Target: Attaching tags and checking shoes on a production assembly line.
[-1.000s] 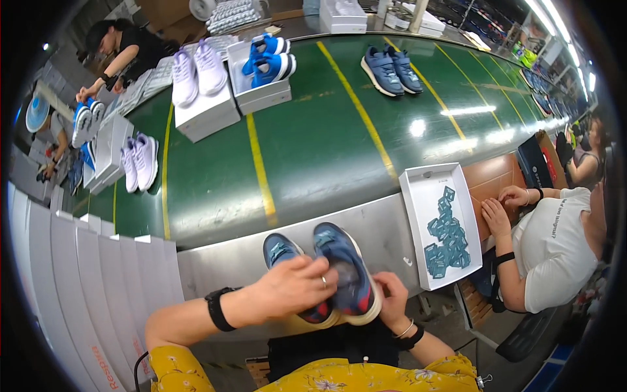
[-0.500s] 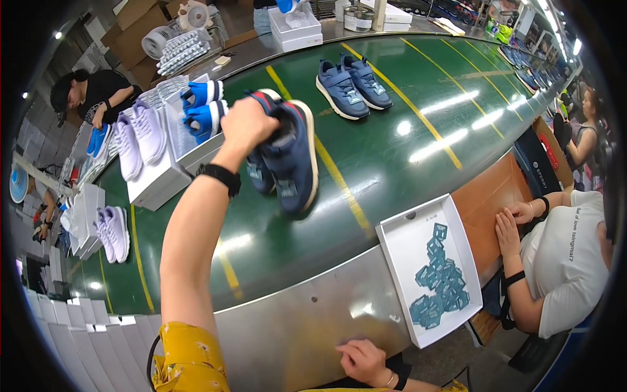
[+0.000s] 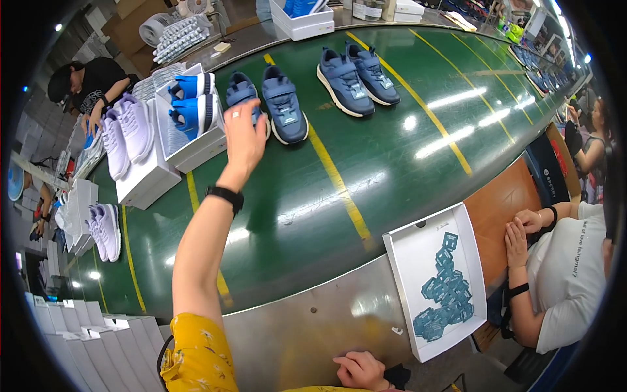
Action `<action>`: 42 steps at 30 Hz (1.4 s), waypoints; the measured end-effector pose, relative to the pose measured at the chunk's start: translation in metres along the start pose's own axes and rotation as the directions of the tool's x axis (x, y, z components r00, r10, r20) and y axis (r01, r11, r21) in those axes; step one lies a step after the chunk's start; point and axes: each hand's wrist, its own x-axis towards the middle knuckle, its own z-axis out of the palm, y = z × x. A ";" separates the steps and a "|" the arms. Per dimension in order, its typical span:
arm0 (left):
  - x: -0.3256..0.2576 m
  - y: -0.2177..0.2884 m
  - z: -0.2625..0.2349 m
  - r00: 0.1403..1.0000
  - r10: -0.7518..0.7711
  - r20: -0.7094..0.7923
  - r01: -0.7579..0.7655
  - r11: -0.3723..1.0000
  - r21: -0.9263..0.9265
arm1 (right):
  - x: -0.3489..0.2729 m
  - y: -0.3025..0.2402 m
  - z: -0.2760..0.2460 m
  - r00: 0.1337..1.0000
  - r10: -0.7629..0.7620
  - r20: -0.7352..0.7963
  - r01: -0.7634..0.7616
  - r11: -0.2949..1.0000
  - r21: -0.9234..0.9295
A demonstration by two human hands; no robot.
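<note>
The left hand [image 3: 243,134] reaches out over the green conveyor belt [image 3: 392,157], fingers spread and loose, gripping nothing; it hangs just in front of a pair of 2 blue shoes [image 3: 269,104] standing on the belt beside a yellow line. The right hand [image 3: 361,370] rests low at the belt's near metal edge, curled, holding nothing visible. A white tray [image 3: 408,261] of teal tags lies right of it.

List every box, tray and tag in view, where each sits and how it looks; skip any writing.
Open white shoebox: on the belt beside the left hand, bright blue shoes on it.
White shoebox: farther left, lilac shoes on top.
White shoebox: belt's far edge, blue shoes inside.
White tray: metal ledge, right; rectangular.
Teal tags: heaped in that tray.
</note>
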 end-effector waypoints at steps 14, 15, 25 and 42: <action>-0.325 0.173 -0.268 0.654 -0.150 0.741 0.137 0.987 0.080 | -0.017 0.001 0.008 0.990 -0.125 -0.057 0.119 0.988 -0.103; -0.340 0.183 -0.280 0.662 -0.158 0.733 0.078 0.987 0.143 | -0.017 0.001 0.008 0.989 -0.133 -0.057 0.127 0.986 -0.107; -0.434 0.208 -0.300 0.597 -0.235 0.767 0.095 0.970 0.223 | -0.025 -0.003 0.013 0.977 -0.190 -0.100 0.175 0.974 -0.146; -0.442 0.209 -0.288 0.565 -0.249 0.787 0.110 0.968 0.227 | -0.031 0.006 0.018 0.973 -0.187 -0.135 0.165 0.974 -0.157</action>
